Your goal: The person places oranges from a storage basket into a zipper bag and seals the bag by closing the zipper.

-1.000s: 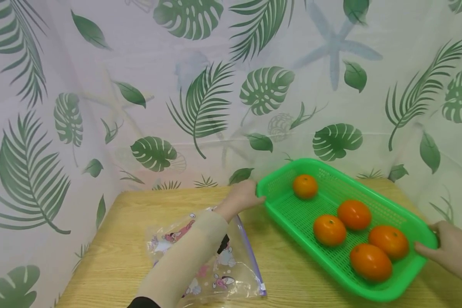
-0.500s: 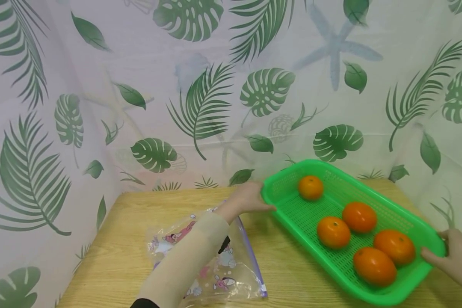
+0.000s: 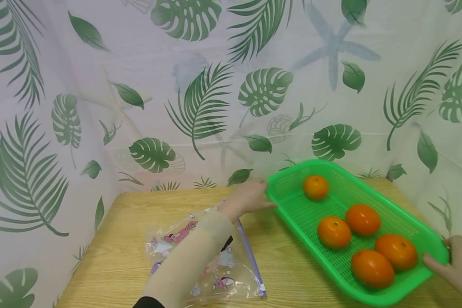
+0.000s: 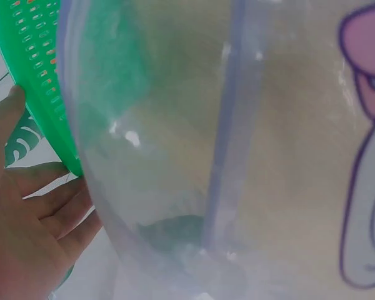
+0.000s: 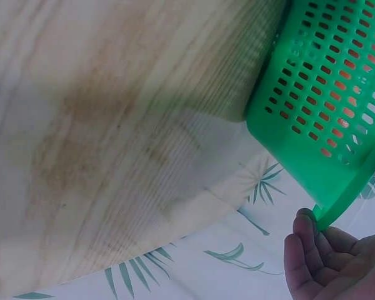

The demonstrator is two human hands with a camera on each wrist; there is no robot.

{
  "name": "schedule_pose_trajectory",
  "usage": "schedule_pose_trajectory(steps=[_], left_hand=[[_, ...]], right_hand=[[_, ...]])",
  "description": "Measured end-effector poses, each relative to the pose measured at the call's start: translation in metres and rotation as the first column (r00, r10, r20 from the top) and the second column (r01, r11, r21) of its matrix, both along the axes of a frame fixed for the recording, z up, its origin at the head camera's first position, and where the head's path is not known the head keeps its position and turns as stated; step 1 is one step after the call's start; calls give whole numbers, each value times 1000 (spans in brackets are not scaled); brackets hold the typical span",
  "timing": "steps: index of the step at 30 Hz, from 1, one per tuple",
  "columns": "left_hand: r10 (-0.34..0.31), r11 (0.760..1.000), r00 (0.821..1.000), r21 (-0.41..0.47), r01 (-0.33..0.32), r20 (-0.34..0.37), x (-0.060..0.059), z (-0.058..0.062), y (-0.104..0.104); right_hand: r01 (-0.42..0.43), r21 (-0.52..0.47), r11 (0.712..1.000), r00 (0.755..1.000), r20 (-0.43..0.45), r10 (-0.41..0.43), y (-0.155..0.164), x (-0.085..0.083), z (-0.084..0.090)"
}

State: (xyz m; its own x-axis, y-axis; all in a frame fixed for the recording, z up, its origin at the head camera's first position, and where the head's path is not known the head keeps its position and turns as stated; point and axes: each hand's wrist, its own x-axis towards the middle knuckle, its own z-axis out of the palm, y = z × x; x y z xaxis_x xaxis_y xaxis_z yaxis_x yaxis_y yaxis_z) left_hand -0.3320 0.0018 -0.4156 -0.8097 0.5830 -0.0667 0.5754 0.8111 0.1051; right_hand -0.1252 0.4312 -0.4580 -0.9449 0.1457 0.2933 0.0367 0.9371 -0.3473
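A green plastic basket [image 3: 296, 207] with perforated walls stands at an angle on the right side of the table. Several oranges [image 3: 333, 232] sit inside it, one apart near the far left end. My left hand [image 3: 248, 197] grips the basket's left end, thumb at the rim. At the near right end, my right hand [image 3: 456, 263] holds the rim, its fingers curled beneath the edge in the right wrist view. Under my left forearm lies a clear zip bag [image 3: 235, 267] printed with pink cartoon figures. This bag [image 4: 169, 137] fills much of the left wrist view.
The light wooden table [image 3: 104, 244] extends to the left and front. A leaf-patterned curtain [image 3: 215, 98] closes off the back and both sides, close behind the basket's far end.
The basket has shifted a little to the right with the oranges in it. Both hands have moved along with it. The bag has stayed in place.
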Motion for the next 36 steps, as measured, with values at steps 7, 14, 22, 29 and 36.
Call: schedule_pose_trajectory(steps=[7,14,22,29,36], left_hand=[[-60,985,995,-165,45,-84,3,-1,5],[-53,987,996,-158,42,-68,2,3,9],[-53,987,994,-157,38,-96,-4,5,13],[-64,988,988,-147,43,-141,-5,4,18],[-118,984,972,-159,86,-201,-3,3,21]], right_hand=[[8,-11,1000,996,-85,-9,-5,6,-2],[-26,98,995,949,-309,55,-11,9,-2],[2,131,991,963,-268,34,-15,9,-6],[3,184,983,972,-231,40,-16,11,-11],[52,180,982,997,-67,-41,-21,19,-6]])
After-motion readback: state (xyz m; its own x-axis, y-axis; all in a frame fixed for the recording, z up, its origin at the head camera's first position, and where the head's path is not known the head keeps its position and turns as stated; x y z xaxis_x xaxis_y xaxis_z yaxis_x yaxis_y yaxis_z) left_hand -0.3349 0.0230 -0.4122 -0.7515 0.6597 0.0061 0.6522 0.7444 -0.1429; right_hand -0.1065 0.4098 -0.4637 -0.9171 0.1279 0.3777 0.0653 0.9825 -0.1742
